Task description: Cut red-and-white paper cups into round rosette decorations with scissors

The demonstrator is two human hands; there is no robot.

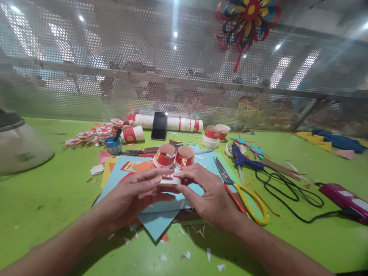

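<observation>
Between my two hands, above a stack of coloured paper, is a small white and red paper piece (pixel 170 181) that looks cut from a paper cup. My left hand (pixel 132 191) holds its left end between thumb and fingers. The right end is pinched by my right hand (pixel 209 195). Just beyond the fingers stand two red and white paper cup rings (pixel 164 157), side by side. Light blue paper (pixel 156 226) lies beneath, its corner pointing toward me. To the right of my right hand rest scissors (pixel 252 203) with yellow and red handles, blades apart.
A blue glue gun (pixel 246 160) trails a black cable to a purple power strip (pixel 349 200). Behind are a phone (pixel 159 126), stacked paper cups (pixel 188 125), and a blue-labelled jar (pixel 112 145). A big container (pixel 14 146) stands left. Paper scraps (pixel 187 255) litter the green table (pixel 53 213).
</observation>
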